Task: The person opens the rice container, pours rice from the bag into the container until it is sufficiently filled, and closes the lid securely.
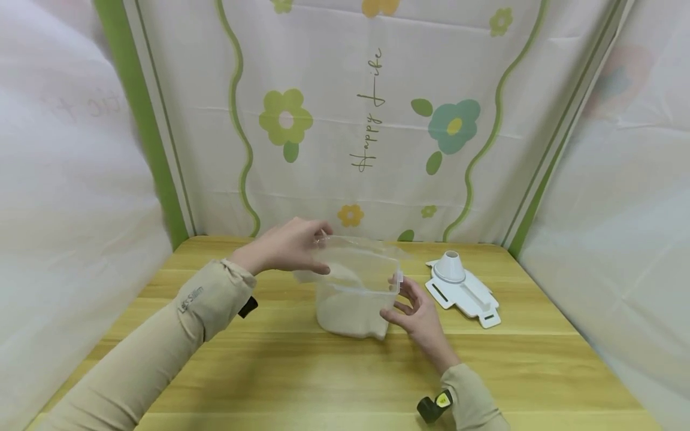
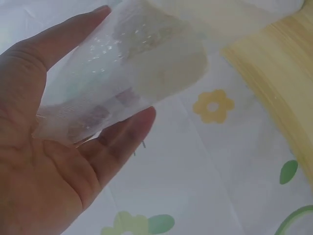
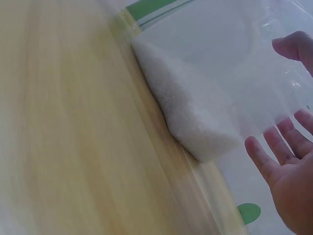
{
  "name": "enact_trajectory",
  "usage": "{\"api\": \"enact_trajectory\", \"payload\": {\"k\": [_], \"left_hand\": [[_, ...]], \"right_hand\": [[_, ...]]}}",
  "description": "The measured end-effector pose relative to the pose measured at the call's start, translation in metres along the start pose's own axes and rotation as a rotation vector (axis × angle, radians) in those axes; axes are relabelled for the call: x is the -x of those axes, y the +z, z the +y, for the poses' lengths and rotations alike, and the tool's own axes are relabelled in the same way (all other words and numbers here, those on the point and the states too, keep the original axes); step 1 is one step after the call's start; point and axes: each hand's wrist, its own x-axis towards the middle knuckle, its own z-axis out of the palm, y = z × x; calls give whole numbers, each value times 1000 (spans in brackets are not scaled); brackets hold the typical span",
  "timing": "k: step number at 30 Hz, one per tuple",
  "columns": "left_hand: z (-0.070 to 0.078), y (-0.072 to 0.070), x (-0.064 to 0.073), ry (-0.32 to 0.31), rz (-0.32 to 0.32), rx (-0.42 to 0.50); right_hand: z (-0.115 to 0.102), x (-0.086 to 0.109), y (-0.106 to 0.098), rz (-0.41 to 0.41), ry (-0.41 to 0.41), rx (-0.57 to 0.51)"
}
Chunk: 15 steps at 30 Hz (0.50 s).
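Observation:
A clear plastic bag (image 1: pixel 356 272) stands on the wooden table, its lower part filled with white grains (image 3: pixel 181 98). What the grains are, I cannot tell. At the bag's upper left my left hand (image 1: pixel 293 245) lies with thumb and fingers spread apart on either side of a corner of the plastic. The left wrist view shows that corner (image 2: pixel 93 98) reaching toward the palm, with part of the fingers hidden behind it. My right hand (image 1: pixel 415 314) is at the bag's right side, thumb and fingers parted, with fingertips (image 3: pixel 252 143) at the plastic.
Right of the bag, a flat white plastic piece (image 1: pixel 474 299) with slots lies on the table (image 1: pixel 302 383). A white cone (image 1: pixel 450 266) open at the top sits on its far end. Behind the table hangs a flowered curtain (image 1: pixel 334 179), with pale sheets at both sides.

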Motion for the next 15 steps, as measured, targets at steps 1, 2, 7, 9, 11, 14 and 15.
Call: {"api": "enact_trajectory", "payload": {"k": [1, 2, 7, 9, 11, 14, 15], "left_hand": [[-2, 2, 2, 8, 23, 23], [-5, 3, 3, 23, 42, 48], [-15, 12, 11, 69, 136, 173], [-18, 14, 15, 63, 164, 198], [-21, 17, 18, 41, 186, 221], [-23, 21, 22, 14, 219, 252], [-23, 22, 23, 5, 230, 262]], "right_hand": [[0, 0, -1, -6, 1, 8], [-1, 0, -2, -9, 5, 17], [-4, 0, -3, -28, 21, 43], [-3, -1, -3, -35, 20, 45], [-3, -1, -3, -39, 14, 45], [-2, -1, -2, -32, 1, 40], [-2, -2, -2, -27, -2, 39]]}}
